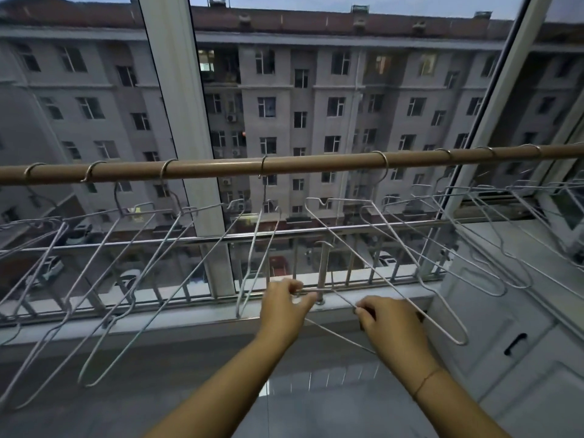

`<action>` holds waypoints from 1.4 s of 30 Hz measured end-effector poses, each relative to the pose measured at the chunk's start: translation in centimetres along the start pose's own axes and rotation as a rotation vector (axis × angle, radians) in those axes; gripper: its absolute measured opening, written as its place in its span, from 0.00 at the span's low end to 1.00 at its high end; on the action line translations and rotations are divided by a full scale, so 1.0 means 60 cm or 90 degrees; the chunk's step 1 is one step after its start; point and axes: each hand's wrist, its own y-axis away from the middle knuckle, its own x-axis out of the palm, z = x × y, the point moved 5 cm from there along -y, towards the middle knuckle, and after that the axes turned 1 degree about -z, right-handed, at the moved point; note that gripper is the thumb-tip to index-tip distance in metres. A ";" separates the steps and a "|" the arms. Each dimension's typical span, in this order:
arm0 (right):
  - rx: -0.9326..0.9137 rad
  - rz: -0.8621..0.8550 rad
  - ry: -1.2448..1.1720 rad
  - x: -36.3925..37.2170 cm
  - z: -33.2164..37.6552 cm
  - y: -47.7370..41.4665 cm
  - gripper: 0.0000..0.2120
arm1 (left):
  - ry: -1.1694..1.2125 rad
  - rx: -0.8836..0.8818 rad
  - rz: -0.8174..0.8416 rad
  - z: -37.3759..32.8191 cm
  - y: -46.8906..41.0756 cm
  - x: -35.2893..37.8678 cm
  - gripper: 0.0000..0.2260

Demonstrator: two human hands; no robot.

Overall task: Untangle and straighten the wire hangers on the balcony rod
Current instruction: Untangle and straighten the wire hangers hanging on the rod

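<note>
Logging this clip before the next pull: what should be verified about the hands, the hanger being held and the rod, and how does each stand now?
1. Left hand pinches the held hanger by its wire: ok.
2. Right hand grips the same wire, fingers curled: ok.
3. Held hanger's hook sits on the rod: cannot tell, the wires overlap.
4. Held hanger free of the neighbouring hanger: not ok, their wires appear to cross near the right hand.
5. Other hooks seated on the rod: ok.
</note>
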 end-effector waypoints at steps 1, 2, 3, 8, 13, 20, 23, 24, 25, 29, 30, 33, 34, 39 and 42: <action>0.012 -0.010 -0.030 -0.007 -0.003 0.006 0.09 | 0.063 -0.008 0.040 -0.011 0.010 0.011 0.10; 0.024 -0.013 -0.064 -0.014 -0.006 0.011 0.10 | 0.117 -0.016 0.091 -0.022 0.020 0.025 0.10; 0.037 -0.012 -0.103 -0.020 -0.007 0.015 0.10 | 0.165 -0.024 0.138 -0.034 0.030 0.038 0.10; 0.052 -0.019 -0.221 -0.059 0.008 0.024 0.10 | 0.362 -0.024 0.212 -0.105 0.050 0.071 0.13; 0.013 -0.070 -0.226 -0.108 0.035 0.019 0.07 | 0.431 0.009 0.221 -0.165 0.039 0.062 0.14; -0.070 -0.123 -0.336 -0.142 0.081 -0.023 0.07 | 0.522 0.026 0.182 -0.221 0.006 0.020 0.10; -0.096 -0.119 -0.361 -0.141 0.101 -0.056 0.08 | 0.536 0.015 0.161 -0.236 -0.019 -0.004 0.09; -0.097 -0.108 -0.385 -0.137 0.106 -0.068 0.08 | 0.535 0.010 0.161 -0.240 -0.028 -0.010 0.09; -0.096 -0.098 -0.410 -0.134 0.111 -0.079 0.09 | 0.532 0.005 0.162 -0.242 -0.036 -0.016 0.10; -0.086 -0.058 -0.477 -0.113 0.124 -0.110 0.12 | 0.504 -0.013 0.166 -0.237 -0.064 -0.031 0.09; -0.082 -0.049 -0.486 -0.107 0.125 -0.115 0.12 | 0.495 -0.015 0.168 -0.234 -0.069 -0.032 0.09; -0.067 -0.027 -0.526 -0.091 0.124 -0.119 0.12 | 0.491 -0.034 0.163 -0.220 -0.081 -0.033 0.09; -0.064 -0.017 -0.544 -0.086 0.123 -0.118 0.12 | 0.491 -0.042 0.158 -0.214 -0.085 -0.033 0.09; -0.038 0.028 -0.591 -0.062 0.114 -0.106 0.08 | 0.484 -0.052 0.152 -0.192 -0.100 -0.033 0.08; -0.032 0.039 -0.626 -0.055 0.110 -0.098 0.07 | 0.474 -0.057 0.144 -0.183 -0.102 -0.034 0.08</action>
